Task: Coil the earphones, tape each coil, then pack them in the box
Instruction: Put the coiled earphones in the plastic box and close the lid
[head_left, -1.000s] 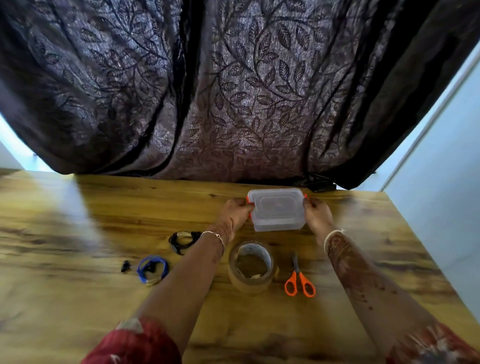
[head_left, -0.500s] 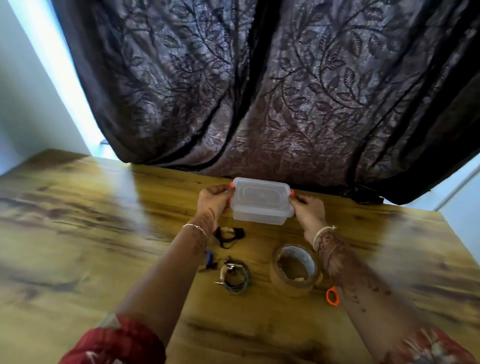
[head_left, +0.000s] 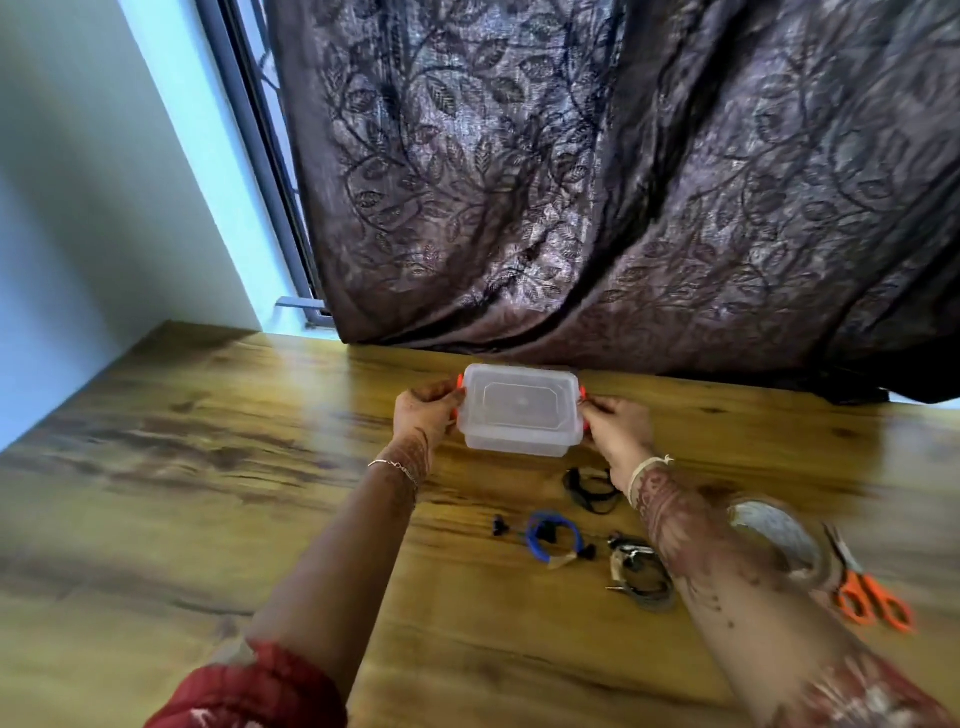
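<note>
A clear plastic box (head_left: 519, 410) with a lid and orange side clips is near the far edge of the wooden table. My left hand (head_left: 423, 413) grips its left end and my right hand (head_left: 615, 428) grips its right end. Three coiled earphones lie nearer to me: a black coil (head_left: 589, 489) just below the box, a blue coil (head_left: 551, 535) in the middle, and a grey coil (head_left: 641, 577) partly under my right forearm. A roll of brown tape (head_left: 779, 540) stands to the right, partly hidden by my right arm.
Orange-handled scissors (head_left: 867, 592) lie right of the tape roll. A dark patterned curtain (head_left: 597, 182) hangs down to the table's far edge just behind the box. A pale wall and a window frame are at the left. The wooden table (head_left: 182, 493) stretches wide to the left.
The box has shifted left along the table in both hands, away from the tape and scissors. The view has swung left with it, and the coils now lie below and right of the box.
</note>
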